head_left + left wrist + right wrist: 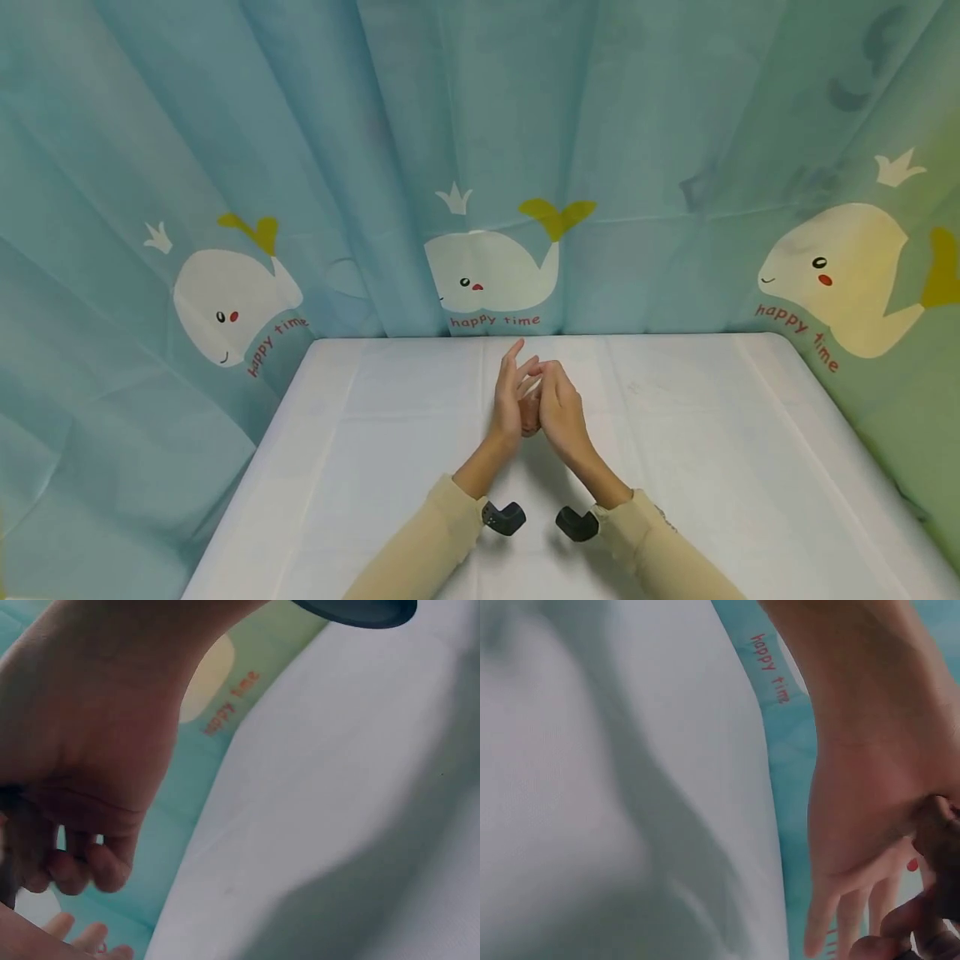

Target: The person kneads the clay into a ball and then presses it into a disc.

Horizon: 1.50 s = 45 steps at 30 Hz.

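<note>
A small brown lump (529, 414) sits between the two palms, raised over the table; its exact kind cannot be told. My left hand (507, 404) lies along its left side with fingers mostly straight, pointing away from me. From the other side my right hand (564, 412) cups it, fingers bent at the knuckles. In the right wrist view the dark lump (934, 832) shows against the left palm (870, 795), partly hidden at the frame's edge. The left wrist view has the right hand (97, 742) with curled fingertips, above the left hand's fingers (94, 937).
A white cloth covers the table (390, 467) below the hands. Behind it hangs a blue-green curtain (637, 125) with printed whales, closing off the back and sides. Black wrist cameras (504, 518) stick out inward from the beige sleeves (420, 542).
</note>
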Each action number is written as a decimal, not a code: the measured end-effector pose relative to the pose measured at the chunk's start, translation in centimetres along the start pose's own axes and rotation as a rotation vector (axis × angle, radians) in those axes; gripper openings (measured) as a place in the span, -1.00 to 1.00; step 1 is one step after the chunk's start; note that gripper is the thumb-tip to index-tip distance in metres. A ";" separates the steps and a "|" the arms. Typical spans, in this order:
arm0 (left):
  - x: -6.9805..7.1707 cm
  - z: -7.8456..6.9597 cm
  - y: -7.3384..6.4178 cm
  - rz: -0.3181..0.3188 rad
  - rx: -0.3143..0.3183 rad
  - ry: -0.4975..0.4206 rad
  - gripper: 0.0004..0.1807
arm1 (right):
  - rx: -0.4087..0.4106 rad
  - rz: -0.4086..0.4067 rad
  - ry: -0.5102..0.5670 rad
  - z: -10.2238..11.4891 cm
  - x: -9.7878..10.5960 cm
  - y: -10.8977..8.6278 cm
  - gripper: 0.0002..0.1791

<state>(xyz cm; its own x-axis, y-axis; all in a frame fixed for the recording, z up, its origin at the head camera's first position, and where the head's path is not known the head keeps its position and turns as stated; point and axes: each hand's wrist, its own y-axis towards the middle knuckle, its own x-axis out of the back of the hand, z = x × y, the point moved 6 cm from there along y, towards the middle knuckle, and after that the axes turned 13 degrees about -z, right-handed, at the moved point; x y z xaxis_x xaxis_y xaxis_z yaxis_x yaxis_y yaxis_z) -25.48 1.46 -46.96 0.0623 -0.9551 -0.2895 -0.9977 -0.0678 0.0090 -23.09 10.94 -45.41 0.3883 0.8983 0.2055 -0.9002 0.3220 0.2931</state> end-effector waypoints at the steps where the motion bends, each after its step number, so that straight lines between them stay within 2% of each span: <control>1: 0.0 -0.1 0.0 -0.006 -0.005 -0.003 -0.34 | 0.022 -0.005 -0.025 0.1 0.0 0.0 -0.52; 4: 0.1 -0.2 0.0 -0.013 -0.017 -0.012 -0.35 | 0.085 -0.023 -0.093 0.2 0.0 -0.2 -0.63; 7: 0.1 -0.1 0.1 -0.002 -0.018 -0.009 -0.36 | 0.092 -0.031 -0.112 0.2 0.0 -0.7 -0.62; 12: 0.0 0.4 -0.1 -0.006 -0.016 0.019 -0.37 | 0.013 -0.032 -0.112 0.3 -0.2 -1.2 -0.45; 15: -0.4 0.6 -0.3 -0.001 -0.006 0.002 -0.37 | -0.056 -0.069 -0.100 0.1 -0.3 -1.3 -0.43; 18: -0.7 0.7 -0.7 0.025 0.022 -0.039 -0.36 | -0.104 -0.128 -0.022 -0.1 -0.3 -1.3 -0.45; 20: -0.9 0.7 -0.9 0.036 0.022 -0.050 -0.35 | -0.101 -0.135 0.066 0.1 -0.4 -1.5 -0.43; 23: -0.9 0.4 -1.1 0.040 0.018 -0.042 -0.34 | -0.074 -0.086 0.212 0.5 -0.6 -1.6 -0.37; 26: -1.0 0.1 -1.0 0.046 -0.015 -0.016 -0.33 | -0.080 -0.011 0.306 0.5 -0.8 -1.9 -0.37; 31: -1.3 0.2 -1.4 0.060 -0.043 0.014 -0.34 | -0.093 -0.004 0.350 1.0 -0.7 -2.3 -0.37; 34: -1.2 0.2 -1.8 0.073 -0.008 -0.055 -0.36 | -0.050 0.016 0.347 2.1 -1.0 -2.4 -0.36; 37: -1.4 -0.4 -2.3 0.100 0.004 -0.132 -0.35 | -0.027 0.031 0.344 2.9 -1.3 -2.3 -0.36; 39: -1.8 -1.2 -2.7 0.137 -0.030 -0.140 -0.34 | -0.046 0.020 0.352 2.7 -1.2 -2.0 -0.37; 42: -2.7 -2.2 -3.1 0.203 -0.153 -0.003 -0.34 | -0.128 0.007 0.416 1.6 -1.0 -1.7 -0.39; 45: -3.1 -2.5 -3.0 0.208 -0.232 0.107 -0.34 | -0.199 0.021 0.507 0.6 -1.0 -1.8 -0.39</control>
<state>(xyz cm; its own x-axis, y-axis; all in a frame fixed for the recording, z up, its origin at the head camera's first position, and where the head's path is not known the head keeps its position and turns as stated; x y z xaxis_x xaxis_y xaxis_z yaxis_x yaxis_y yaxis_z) -22.65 3.85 -43.66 -0.1273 -0.9794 -0.1570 -0.9570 0.0797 0.2790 -21.74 9.23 -45.60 0.2707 0.9206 -0.2816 -0.9457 0.3090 0.1009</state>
